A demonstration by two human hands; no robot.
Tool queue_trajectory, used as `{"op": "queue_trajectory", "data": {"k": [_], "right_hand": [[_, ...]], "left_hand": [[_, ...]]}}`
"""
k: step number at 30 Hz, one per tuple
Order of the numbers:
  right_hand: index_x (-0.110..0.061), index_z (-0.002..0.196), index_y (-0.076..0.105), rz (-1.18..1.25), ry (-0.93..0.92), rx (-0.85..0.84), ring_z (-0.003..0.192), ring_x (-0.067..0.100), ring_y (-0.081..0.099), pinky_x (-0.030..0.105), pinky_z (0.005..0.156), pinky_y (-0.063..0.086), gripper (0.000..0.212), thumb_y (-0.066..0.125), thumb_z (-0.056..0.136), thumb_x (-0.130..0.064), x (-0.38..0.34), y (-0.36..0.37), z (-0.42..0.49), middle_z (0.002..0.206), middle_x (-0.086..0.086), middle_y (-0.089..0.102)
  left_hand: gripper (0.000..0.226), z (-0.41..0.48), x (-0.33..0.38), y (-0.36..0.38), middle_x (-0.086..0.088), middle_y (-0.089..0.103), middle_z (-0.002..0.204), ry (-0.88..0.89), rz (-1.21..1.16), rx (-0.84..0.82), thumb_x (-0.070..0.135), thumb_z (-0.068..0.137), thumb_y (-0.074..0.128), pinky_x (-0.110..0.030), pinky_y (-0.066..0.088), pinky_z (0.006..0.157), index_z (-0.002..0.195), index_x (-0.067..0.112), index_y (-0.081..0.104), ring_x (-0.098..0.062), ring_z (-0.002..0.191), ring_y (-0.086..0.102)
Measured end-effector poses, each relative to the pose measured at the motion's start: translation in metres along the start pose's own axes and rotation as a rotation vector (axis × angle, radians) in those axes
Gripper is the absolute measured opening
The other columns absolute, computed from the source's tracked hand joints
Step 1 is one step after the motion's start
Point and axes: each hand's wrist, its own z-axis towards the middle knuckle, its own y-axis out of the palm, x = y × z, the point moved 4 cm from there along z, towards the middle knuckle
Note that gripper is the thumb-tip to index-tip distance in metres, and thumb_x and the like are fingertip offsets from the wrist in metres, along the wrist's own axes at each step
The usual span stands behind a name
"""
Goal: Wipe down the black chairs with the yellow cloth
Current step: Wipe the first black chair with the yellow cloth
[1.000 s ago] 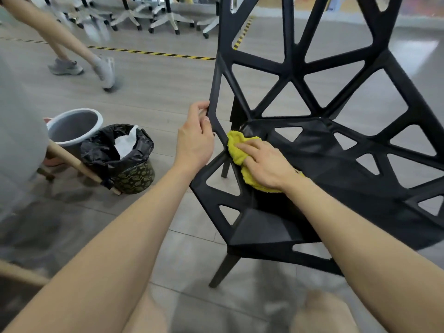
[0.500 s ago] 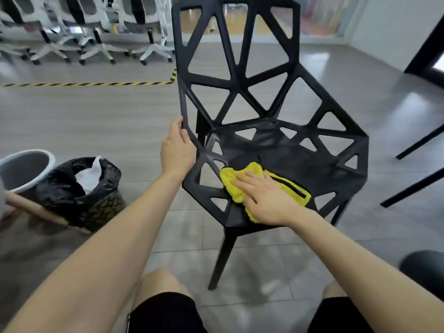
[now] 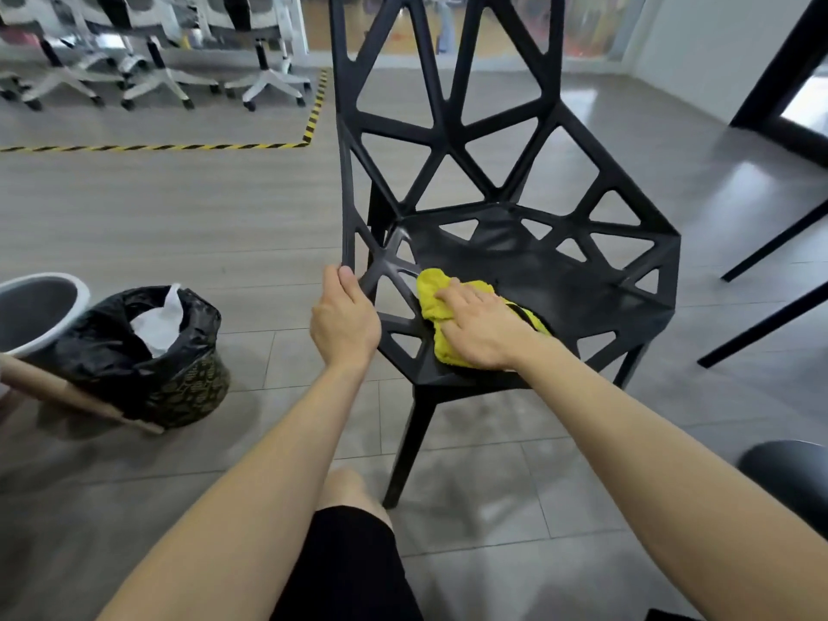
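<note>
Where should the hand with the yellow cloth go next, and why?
Probably slide the right hand and yellow cloth toward the far side of the black chair seat: the cloth sits at its near left corner, and the left hand grips the frame, steadying it.

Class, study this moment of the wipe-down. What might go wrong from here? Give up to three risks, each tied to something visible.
The chair has seat openings beside the cloth; cloth or fingers might snag there.
The right hand presses near the seat's edge; if the left hand loosens on the frame, the chair may slide.
The bin stands close; a shifted chair might knock it.
</note>
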Motion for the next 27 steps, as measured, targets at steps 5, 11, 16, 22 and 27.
{"op": "queue_trajectory", "data": {"k": [5,11,16,22,27], "right_hand": [[-0.028,0.160,0.036,-0.156,-0.094,0.035,0.154,0.027,0.031,0.049,0.127,0.019,0.070,0.029,0.103,-0.068,0.015,0.000,-0.009,0.168,0.003,0.035],[-0.015,0.168,0.015,-0.005,0.084,-0.015,0.163,0.028,0.003,0.051,0.131,0.006,0.076,0.017,0.108,-0.062,0.024,0.009,0.113,0.177,0.006,0.002],[-0.019,0.169,0.008,0.039,0.129,0.026,0.163,0.028,0.000,0.053,0.131,0.003,0.074,0.016,0.108,-0.060,0.028,0.007,0.170,0.178,0.004,0.001],[-0.023,0.163,0.034,0.010,-0.016,0.131,0.156,0.031,0.029,0.052,0.126,0.023,0.072,0.022,0.105,-0.064,0.008,0.012,0.021,0.169,0.006,0.036],[-0.015,0.134,0.060,-0.088,0.183,0.420,0.129,0.037,0.048,0.053,0.111,0.033,0.057,0.032,0.103,-0.054,-0.020,0.023,-0.041,0.129,0.011,0.064]], "left_hand": [[0.042,0.011,0.002,0.010,-0.009,0.075,0.099,-0.043,-0.023,0.000,0.044,0.117,0.022,-0.051,0.054,0.085,0.119,0.020,0.058,-0.041,0.096,0.071],[0.036,0.004,-0.008,0.014,0.008,0.071,0.077,-0.077,-0.128,0.038,0.045,0.117,0.027,-0.048,0.056,0.089,0.107,0.027,0.056,-0.022,0.088,0.077],[0.037,0.011,-0.014,0.015,0.017,0.068,0.066,-0.029,-0.134,0.061,0.052,0.113,0.025,-0.051,0.059,0.084,0.100,0.031,0.053,-0.024,0.085,0.078],[0.046,0.001,0.000,0.006,0.013,0.074,0.078,-0.169,-0.254,-0.002,0.052,0.116,0.024,-0.055,0.055,0.098,0.112,0.023,0.060,-0.032,0.100,0.077],[0.069,-0.041,-0.019,0.008,-0.005,0.072,0.136,-0.353,-0.409,-0.207,0.063,0.113,0.021,-0.051,0.045,0.120,0.142,0.022,0.068,-0.029,0.133,0.063]]}}
